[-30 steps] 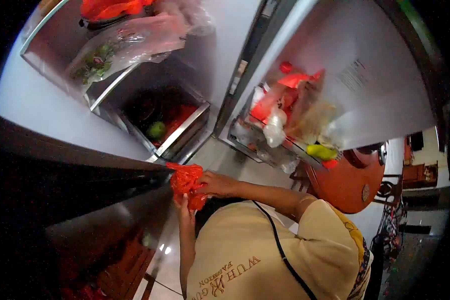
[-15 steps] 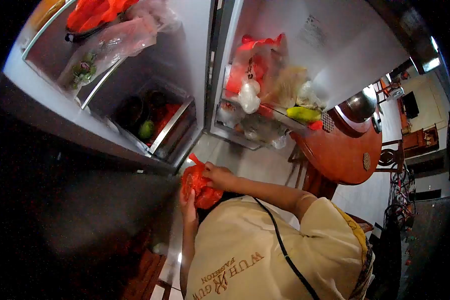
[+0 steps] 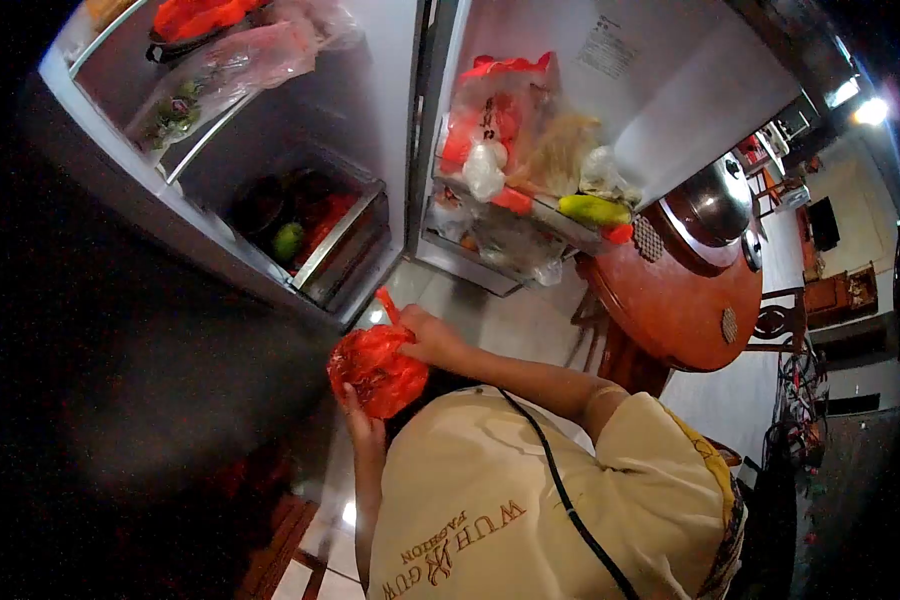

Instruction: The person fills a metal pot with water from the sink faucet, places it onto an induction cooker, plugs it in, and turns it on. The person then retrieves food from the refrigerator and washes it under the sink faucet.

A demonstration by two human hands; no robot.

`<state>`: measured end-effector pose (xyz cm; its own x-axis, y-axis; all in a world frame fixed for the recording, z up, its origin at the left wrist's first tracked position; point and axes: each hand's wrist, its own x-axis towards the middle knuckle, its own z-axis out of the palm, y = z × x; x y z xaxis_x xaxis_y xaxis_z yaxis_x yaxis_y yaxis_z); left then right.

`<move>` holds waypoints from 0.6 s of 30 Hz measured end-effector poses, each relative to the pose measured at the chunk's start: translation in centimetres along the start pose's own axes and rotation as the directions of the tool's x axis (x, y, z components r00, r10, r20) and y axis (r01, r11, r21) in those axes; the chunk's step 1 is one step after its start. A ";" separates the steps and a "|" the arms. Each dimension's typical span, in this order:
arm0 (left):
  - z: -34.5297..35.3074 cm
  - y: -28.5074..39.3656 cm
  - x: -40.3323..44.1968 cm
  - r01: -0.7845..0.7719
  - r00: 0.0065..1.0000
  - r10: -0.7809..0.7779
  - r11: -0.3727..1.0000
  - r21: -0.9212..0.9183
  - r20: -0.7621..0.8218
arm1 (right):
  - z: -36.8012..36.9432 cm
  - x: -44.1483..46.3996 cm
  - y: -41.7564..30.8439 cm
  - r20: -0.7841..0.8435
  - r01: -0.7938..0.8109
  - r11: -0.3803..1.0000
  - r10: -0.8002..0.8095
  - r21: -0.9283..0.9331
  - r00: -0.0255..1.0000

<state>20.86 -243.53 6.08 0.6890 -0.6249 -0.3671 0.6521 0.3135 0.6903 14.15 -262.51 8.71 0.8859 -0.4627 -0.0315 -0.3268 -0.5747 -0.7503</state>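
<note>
A red plastic bag point(image 3: 380, 370) is held between both hands in front of the open fridge, its mouth spread wider and dark contents showing inside. My left hand point(image 3: 360, 415) supports the bag from below, its fingers against the near side. The fingers of my right hand point(image 3: 430, 338) are closed on the bag's upper right edge, where a twisted red end sticks up. Just beyond the bag is the fridge's lower drawer point(image 3: 340, 245), with a green round item point(image 3: 288, 241) and something red in it.
A fridge shelf point(image 3: 210, 137) holds a clear bag point(image 3: 185, 105) of greens. The open door on the right carries bags and a yellow-green item point(image 3: 595, 210) in its racks. Beyond it stands a round wooden table point(image 3: 685, 315) with a lidded pot point(image 3: 710, 205).
The red bag has gone from bunched up to spread open between my hands. The view has shifted, bringing more of the table and room into sight.
</note>
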 end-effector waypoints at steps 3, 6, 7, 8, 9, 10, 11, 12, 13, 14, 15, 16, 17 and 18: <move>-1.3 -1.7 0.3 0.000 0.997 -0.011 0.991 -0.135 -0.078 | -1.0 -0.4 0.3 0.106 0.198 0.980 -0.201 0.038 0.974; -2.5 -3.9 1.1 0.096 0.992 -0.111 0.969 -0.229 -0.052 | -1.7 -1.3 1.9 0.184 0.341 0.931 -0.361 0.134 0.914; -2.9 -4.7 1.4 0.140 0.987 -0.158 0.944 -0.298 -0.036 | -2.4 -1.7 2.2 0.223 0.347 0.916 -0.388 0.202 0.894; -3.2 -5.5 1.8 0.181 0.980 -0.201 0.915 -0.362 -0.018 | -3.1 -2.1 2.5 0.220 0.343 0.918 -0.384 0.201 0.897; -2.6 -6.0 2.1 0.186 0.979 -0.203 0.916 -0.356 -0.013 | -4.4 -2.4 2.0 0.320 0.173 0.957 -0.242 0.231 0.916; -2.0 -6.4 2.2 0.196 0.980 -0.198 0.922 -0.335 0.029 | -5.4 -2.7 1.9 0.420 -0.006 0.970 -0.100 0.244 0.902; -1.5 -7.1 2.2 0.209 0.978 -0.197 0.926 -0.313 0.071 | -6.0 -3.1 2.6 0.416 -0.014 0.969 -0.093 0.245 0.905; -1.2 -7.9 2.3 0.221 0.975 -0.208 0.924 -0.311 0.073 | -6.5 -3.7 3.4 0.337 -0.114 0.941 -0.001 0.320 0.941; -1.0 -8.7 2.4 0.214 0.977 -0.207 0.930 -0.298 0.057 | -7.0 -4.2 4.2 0.263 -0.202 0.894 0.099 0.400 0.960; -0.9 -9.3 2.6 0.201 0.979 -0.197 0.938 -0.284 0.042 | -7.5 -4.6 5.0 0.261 -0.204 0.893 0.102 0.401 0.960; 0.4 -9.0 2.4 0.200 0.980 -0.197 0.938 -0.282 0.040 | -7.9 -5.0 6.0 0.034 -0.214 0.898 0.218 0.385 0.975; 1.5 -8.8 2.3 0.194 0.981 -0.189 0.948 -0.251 0.046 | -8.2 -5.1 7.1 -0.079 -0.218 0.899 0.267 0.379 0.961; 2.8 -8.3 1.9 0.186 0.983 -0.179 0.957 -0.221 0.049 | -8.5 -5.3 8.2 -0.190 -0.224 0.900 0.311 0.375 0.931; 3.8 -7.8 1.2 0.179 0.984 -0.174 0.959 -0.222 0.039 | -9.0 -5.3 9.7 -0.178 -0.375 0.888 0.427 0.265 0.886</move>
<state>15.39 -249.45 2.62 0.5517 -0.6977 -0.4570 0.8185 0.3474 0.4576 3.34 -271.68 7.56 0.5873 -0.7756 -0.2313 -0.5355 -0.1580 -0.8296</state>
